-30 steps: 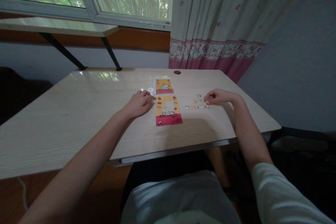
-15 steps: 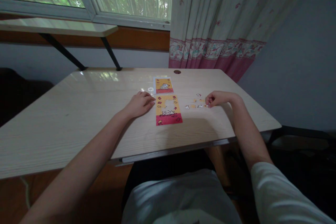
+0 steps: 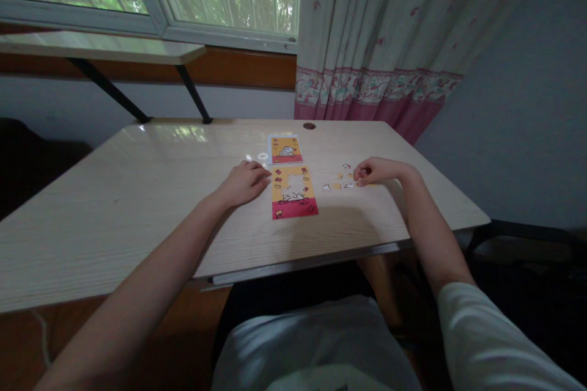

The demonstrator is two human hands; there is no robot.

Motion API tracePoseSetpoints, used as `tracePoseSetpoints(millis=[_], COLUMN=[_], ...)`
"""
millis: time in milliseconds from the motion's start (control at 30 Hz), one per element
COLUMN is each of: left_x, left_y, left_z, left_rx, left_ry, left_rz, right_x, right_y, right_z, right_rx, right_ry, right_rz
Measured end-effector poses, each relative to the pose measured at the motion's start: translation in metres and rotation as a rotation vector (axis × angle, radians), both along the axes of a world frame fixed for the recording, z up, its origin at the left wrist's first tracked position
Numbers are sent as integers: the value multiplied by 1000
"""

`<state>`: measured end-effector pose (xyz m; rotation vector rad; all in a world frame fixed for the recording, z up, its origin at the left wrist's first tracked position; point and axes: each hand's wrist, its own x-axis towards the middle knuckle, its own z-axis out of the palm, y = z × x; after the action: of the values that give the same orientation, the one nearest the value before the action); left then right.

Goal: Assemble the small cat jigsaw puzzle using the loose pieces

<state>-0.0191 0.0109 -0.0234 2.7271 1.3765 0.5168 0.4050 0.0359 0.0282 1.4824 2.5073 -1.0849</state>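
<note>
A partly assembled jigsaw puzzle (image 3: 294,206), yellow above and crimson below with a white cartoon animal, lies on the table; a gap shows in its upper middle. Just behind it is a smaller reference picture (image 3: 287,149) of the same design. My left hand (image 3: 247,182) lies flat with its fingertips at the puzzle's left edge. To the right, several loose puzzle pieces (image 3: 337,186) are scattered. My right hand (image 3: 371,171) is over the right side of these pieces, thumb and fingers pinched together. Whatever is between those fingertips is too small to make out.
The pale wooden table (image 3: 137,208) has a round cable hole (image 3: 309,126) near its back edge. A raised shelf (image 3: 105,47) on black brackets stands at the back left. Behind are a window and a curtain (image 3: 367,61). A dark chair (image 3: 527,244) is at the right.
My right hand has shifted slightly left over the loose pieces, its fingers still pinched. My left hand and the puzzle stay where they were.
</note>
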Motion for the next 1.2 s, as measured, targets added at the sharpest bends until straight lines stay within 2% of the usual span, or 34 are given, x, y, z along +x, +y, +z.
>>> tracePoseSetpoints(millis=[167, 500, 733, 833, 967, 1100, 1200], left_x=[1, 1, 1, 3, 10, 23, 34], left_y=[-2, -3, -2, -3, -10, -22, -30], left_z=[1, 3, 1, 2, 9, 17, 21], left_rx=[7, 3, 10, 8, -11, -74, -163], left_ry=[2, -9, 32, 3, -106, -291, -412], left_rz=[7, 11, 8, 29, -7, -99, -80], right_x=[-15, -20, -26, -34, -55, -88, -113], right_y=[-1, -5, -11, -17, -22, -24, -29], right_z=[-6, -5, 3, 9, 8, -3, -16], right_rx=[5, -8, -57, -55, 1, 74, 76], right_ry=[-4, -5, 80, 190, 458, 649, 741], right_rz=[53, 20, 47, -9, -133, -164, -165])
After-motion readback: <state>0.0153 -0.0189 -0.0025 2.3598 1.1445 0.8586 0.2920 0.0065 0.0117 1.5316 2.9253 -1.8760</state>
